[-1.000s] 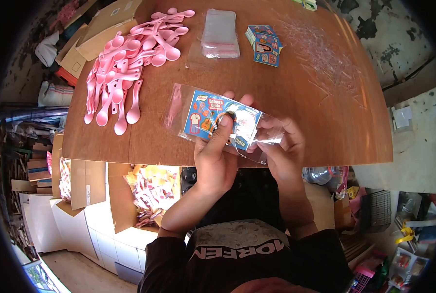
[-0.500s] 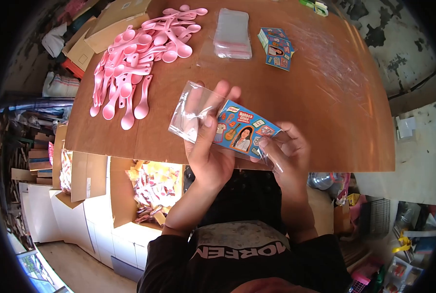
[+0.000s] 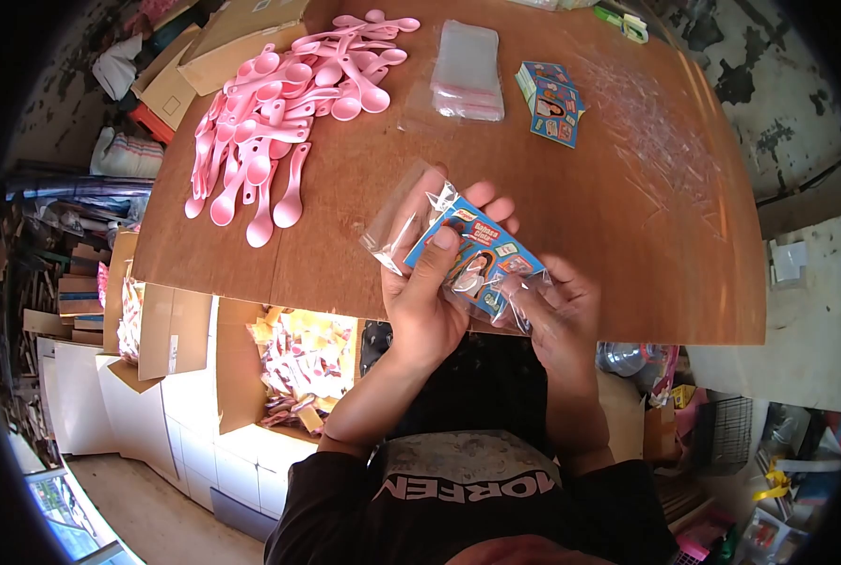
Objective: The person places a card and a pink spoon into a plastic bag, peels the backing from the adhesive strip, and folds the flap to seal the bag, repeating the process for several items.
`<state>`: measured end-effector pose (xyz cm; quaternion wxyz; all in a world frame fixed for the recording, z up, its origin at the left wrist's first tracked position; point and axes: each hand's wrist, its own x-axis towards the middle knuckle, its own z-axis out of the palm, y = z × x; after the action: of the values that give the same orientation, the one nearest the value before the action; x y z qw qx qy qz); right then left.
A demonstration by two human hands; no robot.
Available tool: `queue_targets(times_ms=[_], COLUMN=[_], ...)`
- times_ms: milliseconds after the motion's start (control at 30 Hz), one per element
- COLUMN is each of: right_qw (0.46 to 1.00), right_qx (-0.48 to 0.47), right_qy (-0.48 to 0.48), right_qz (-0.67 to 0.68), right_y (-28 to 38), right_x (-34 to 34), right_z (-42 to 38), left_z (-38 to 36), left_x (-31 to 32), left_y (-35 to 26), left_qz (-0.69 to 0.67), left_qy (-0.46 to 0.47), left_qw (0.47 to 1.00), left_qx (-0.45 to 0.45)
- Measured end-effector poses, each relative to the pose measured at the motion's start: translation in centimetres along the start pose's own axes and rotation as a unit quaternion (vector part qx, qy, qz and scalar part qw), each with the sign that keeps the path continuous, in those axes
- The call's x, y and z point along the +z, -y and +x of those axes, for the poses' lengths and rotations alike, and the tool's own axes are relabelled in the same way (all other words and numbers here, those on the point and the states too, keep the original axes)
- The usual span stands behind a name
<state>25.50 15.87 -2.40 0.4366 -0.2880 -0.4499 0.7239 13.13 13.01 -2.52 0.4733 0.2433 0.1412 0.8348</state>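
A blue printed card lies inside or against a clear plastic bag, tilted down to the right over the table's near edge. My left hand supports it from beneath, with the thumb pressed on the card's upper left part and the fingertips showing beyond its upper edge. My right hand pinches the lower right end, where clear plastic is bunched under the thumb. How far the card sits within the bag cannot be told exactly.
Pink spoons are heaped on the brown table at the left. Clear bags and a stack of blue cards lie at the back, with loose plastic film rightward. A cardboard box of packets stands below the table.
My left thumb has moved from the plastic onto the card, and the card now tilts more steeply. The table and its objects appear shifted slightly to the right in view.
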Motion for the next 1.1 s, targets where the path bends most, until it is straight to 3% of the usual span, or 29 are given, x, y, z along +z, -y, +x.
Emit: queue_targets(times_ms=[67, 1000, 1100], right_qw=[0.999, 0.999, 0.997], right_qx=[-0.034, -0.034, -0.069], right_qy=[-0.01, -0.021, -0.001], right_qz=[-0.003, 0.012, -0.043], right_y=[-0.5, -0.8, -0.6], right_x=[-0.1, 0.7, 0.8], right_z=[0.1, -0.2, -0.3], left_z=[-0.1, -1.5, -1.2], left_x=[0.0, 0.4, -0.2], left_y=[0.2, 0.6, -0.4], left_qz=[-0.005, 0.047, -0.029], left_qy=[0.007, 0.029, 0.01], left_qw=[1.0, 0.996, 0.996], left_qx=[-0.003, -0.075, -0.082])
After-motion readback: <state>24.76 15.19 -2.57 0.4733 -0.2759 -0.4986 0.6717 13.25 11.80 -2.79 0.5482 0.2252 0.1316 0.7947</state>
